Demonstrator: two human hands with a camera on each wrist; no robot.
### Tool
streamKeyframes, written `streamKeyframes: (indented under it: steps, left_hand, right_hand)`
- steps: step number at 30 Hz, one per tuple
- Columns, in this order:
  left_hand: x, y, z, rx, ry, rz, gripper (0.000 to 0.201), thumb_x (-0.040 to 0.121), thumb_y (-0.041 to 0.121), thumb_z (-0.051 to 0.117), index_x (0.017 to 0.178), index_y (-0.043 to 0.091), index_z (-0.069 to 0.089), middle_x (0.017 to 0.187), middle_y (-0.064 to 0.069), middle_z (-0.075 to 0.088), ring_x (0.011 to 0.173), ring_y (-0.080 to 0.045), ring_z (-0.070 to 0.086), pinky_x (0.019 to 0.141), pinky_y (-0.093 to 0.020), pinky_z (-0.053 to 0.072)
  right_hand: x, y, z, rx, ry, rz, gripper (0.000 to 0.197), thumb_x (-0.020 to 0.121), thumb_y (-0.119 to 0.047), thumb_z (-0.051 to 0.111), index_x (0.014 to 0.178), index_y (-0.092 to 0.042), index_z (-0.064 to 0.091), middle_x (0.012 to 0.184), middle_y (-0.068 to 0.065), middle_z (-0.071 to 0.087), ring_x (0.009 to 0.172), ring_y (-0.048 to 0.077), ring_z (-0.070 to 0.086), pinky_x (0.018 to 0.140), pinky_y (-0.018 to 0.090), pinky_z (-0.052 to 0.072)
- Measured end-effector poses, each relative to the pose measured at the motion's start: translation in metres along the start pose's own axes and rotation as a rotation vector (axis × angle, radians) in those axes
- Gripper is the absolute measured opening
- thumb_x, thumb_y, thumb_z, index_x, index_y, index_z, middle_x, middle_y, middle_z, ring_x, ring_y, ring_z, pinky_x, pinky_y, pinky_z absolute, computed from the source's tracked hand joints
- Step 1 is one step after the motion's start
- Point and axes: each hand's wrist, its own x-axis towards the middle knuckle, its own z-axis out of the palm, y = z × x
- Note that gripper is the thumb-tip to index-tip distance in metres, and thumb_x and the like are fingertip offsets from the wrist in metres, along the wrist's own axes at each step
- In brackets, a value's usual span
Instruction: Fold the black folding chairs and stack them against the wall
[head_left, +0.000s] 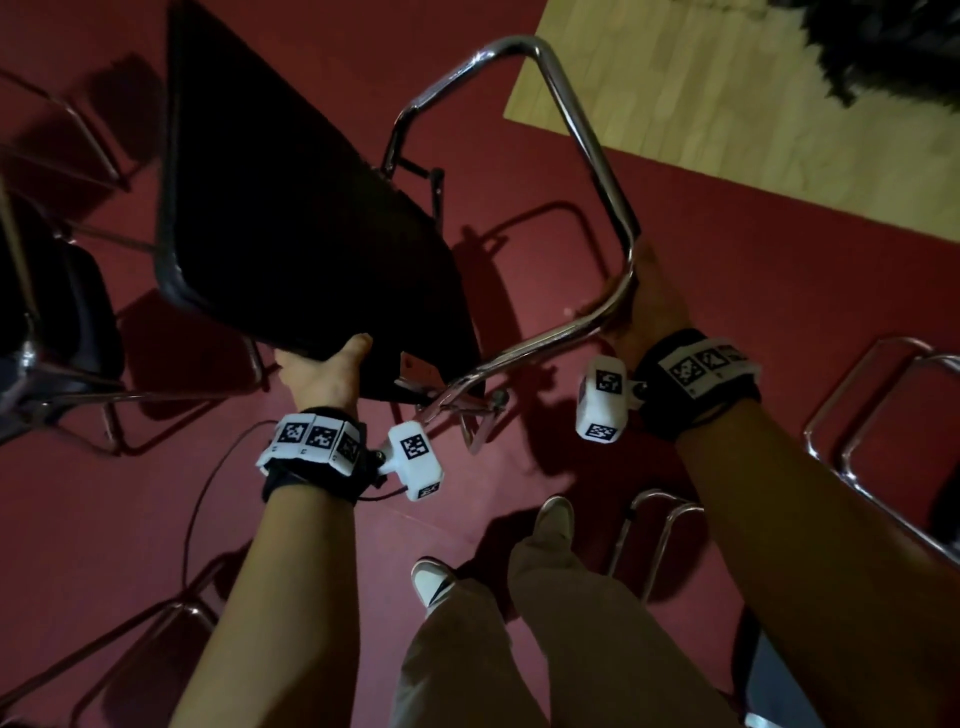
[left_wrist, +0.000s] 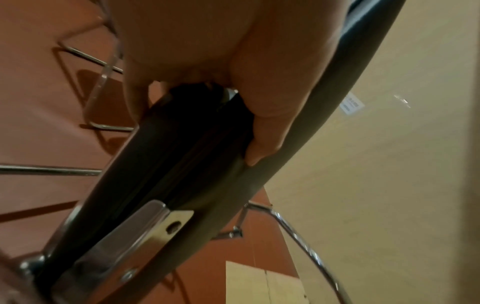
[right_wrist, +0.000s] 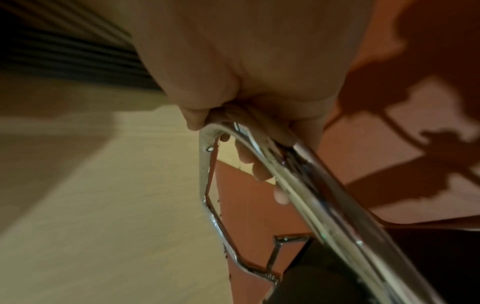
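I hold one black folding chair (head_left: 291, 208) off the red floor, tilted, its padded black part to the left and a chrome tube loop (head_left: 587, 150) spread out to the right. My left hand (head_left: 324, 371) grips the near edge of the black pad (left_wrist: 182, 148), thumb on top. My right hand (head_left: 649, 306) is curled round the chrome tube (right_wrist: 298, 174) at its near bend, fingers wrapped underneath. The chair's hinge bracket (left_wrist: 145, 232) shows close in the left wrist view.
Other chairs stand around me: black ones at the left (head_left: 57, 332), chrome frames at the right (head_left: 883, 431) and near my feet (head_left: 660, 525). A pale wooden floor patch (head_left: 753, 119) lies at the upper right. A thin cable (head_left: 208, 478) runs across the red floor.
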Motion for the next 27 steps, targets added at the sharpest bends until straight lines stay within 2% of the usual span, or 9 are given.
streamKeyframes:
  steps: [2,7,12,16,18,20,22,25,27]
  left_hand:
    - [-0.005,0.004,0.003,0.095,0.016,0.005,0.099,0.072,0.035,0.085,0.149,0.007,0.030,0.147,-0.017,0.039,0.129,-0.032,0.050,0.109,-0.040,0.045]
    - [-0.014,0.012,0.009,0.202,0.017,0.043,0.106,0.076,0.037,0.082,0.155,0.007,0.018,0.152,-0.019,0.029,0.134,-0.037,0.042,0.111,-0.042,0.040]
    - [-0.017,0.016,0.009,0.247,0.029,0.072,0.104,0.074,0.038,0.082,0.153,0.007,0.021,0.147,-0.021,0.033,0.132,-0.040,0.043,0.109,-0.046,0.041]
    - [-0.024,0.022,0.012,0.290,0.040,0.084,0.105,0.075,0.036,0.083,0.152,0.005,0.021,0.146,-0.023,0.034,0.132,-0.041,0.042,0.109,-0.047,0.040]
    - [-0.026,0.025,0.011,0.305,0.046,0.085,0.105,0.075,0.037,0.082,0.153,0.004,0.020,0.146,-0.023,0.035,0.132,-0.042,0.042,0.108,-0.048,0.039]
    - [-0.027,0.024,0.010,0.328,0.043,0.082,0.106,0.076,0.037,0.081,0.154,0.004,0.018,0.147,-0.023,0.034,0.133,-0.042,0.041,0.109,-0.050,0.037]
    - [-0.029,0.022,0.009,0.345,0.045,0.078,0.106,0.077,0.037,0.081,0.154,0.004,0.016,0.147,-0.023,0.034,0.133,-0.041,0.041,0.110,-0.051,0.036]
    - [-0.032,0.023,0.008,0.375,0.048,0.085,0.108,0.077,0.039,0.081,0.155,0.003,0.014,0.147,-0.023,0.033,0.134,-0.041,0.040,0.110,-0.053,0.036]
    - [-0.032,0.024,0.008,0.393,0.039,0.086,0.109,0.078,0.039,0.080,0.155,0.003,0.012,0.148,-0.023,0.032,0.135,-0.041,0.039,0.109,-0.053,0.036]
  right_hand:
    - [-0.003,-0.006,0.004,-0.021,-0.035,0.024,0.052,0.098,-0.048,0.050,0.062,-0.010,0.053,0.048,0.005,0.048,0.049,0.024,0.053,0.092,0.063,0.048]
    - [-0.013,-0.013,0.012,-0.041,-0.176,0.020,0.036,0.100,-0.043,0.047,0.086,-0.010,0.053,0.054,0.008,0.051,0.052,0.024,0.057,0.074,0.059,0.057]
    - [-0.018,-0.010,0.016,-0.072,-0.290,-0.012,0.037,0.102,-0.040,0.044,0.087,-0.007,0.054,0.056,0.010,0.054,0.055,0.027,0.059,0.072,0.058,0.055]
    - [-0.031,-0.013,0.034,-0.206,-0.366,-0.041,0.060,0.103,-0.036,0.042,0.058,-0.004,0.064,0.056,0.011,0.057,0.057,0.027,0.062,0.074,0.059,0.057]
    - [-0.034,-0.015,0.038,-0.240,-0.365,-0.044,0.051,0.105,-0.035,0.039,0.072,-0.001,0.060,0.057,0.010,0.059,0.057,0.026,0.064,0.073,0.057,0.058]
    - [-0.037,-0.015,0.039,-0.271,-0.368,-0.054,0.039,0.105,-0.035,0.038,0.089,-0.002,0.050,0.057,0.008,0.060,0.056,0.026,0.064,0.076,0.062,0.056]
    - [-0.039,-0.011,0.042,-0.329,-0.381,-0.079,0.039,0.102,-0.040,0.043,0.093,-0.002,0.048,0.059,0.009,0.061,0.058,0.029,0.065,0.083,0.073,0.048]
    - [-0.050,-0.009,0.049,-0.457,-0.437,-0.075,0.053,0.094,-0.048,0.045,0.075,-0.001,0.061,0.066,0.015,0.066,0.077,0.041,0.068,0.088,0.078,0.040]
    - [-0.058,-0.009,0.056,-0.489,-0.474,-0.066,0.053,0.097,-0.045,0.040,0.069,-0.007,0.063,0.071,0.020,0.067,0.093,0.051,0.066,0.087,0.082,0.035]
